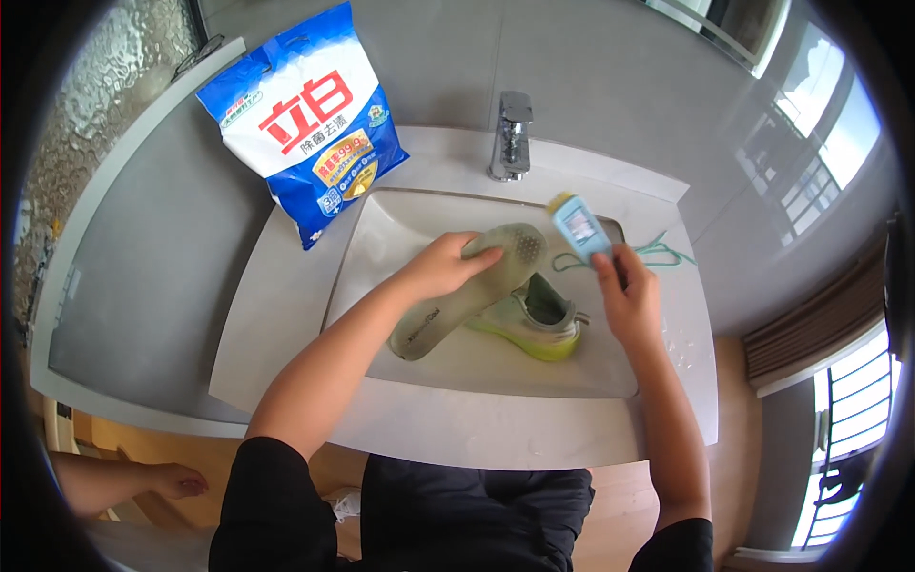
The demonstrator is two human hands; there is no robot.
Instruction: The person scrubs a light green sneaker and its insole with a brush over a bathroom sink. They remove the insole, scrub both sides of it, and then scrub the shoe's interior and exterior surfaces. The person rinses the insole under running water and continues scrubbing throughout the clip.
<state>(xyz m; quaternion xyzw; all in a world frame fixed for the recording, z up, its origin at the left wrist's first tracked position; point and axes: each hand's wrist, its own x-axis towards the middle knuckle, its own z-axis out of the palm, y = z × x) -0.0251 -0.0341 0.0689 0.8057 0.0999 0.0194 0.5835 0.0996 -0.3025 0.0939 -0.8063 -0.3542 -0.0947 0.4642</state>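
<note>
Left hand (440, 270) gripping insole (467, 291) over sneaker (534, 322) in sink (381, 238).

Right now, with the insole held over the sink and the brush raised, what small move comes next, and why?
Probably lower the small light-blue brush in the right hand onto the pale green shoe insole. The left hand grips the insole above the white sink basin, while the brush sits apart from it, near its top end.

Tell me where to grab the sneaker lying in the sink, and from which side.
Grip the sneaker at its open collar and heel, coming from the right. That end points toward the right hand and lies bare, while the insole held by the left hand covers the toe end.
</note>
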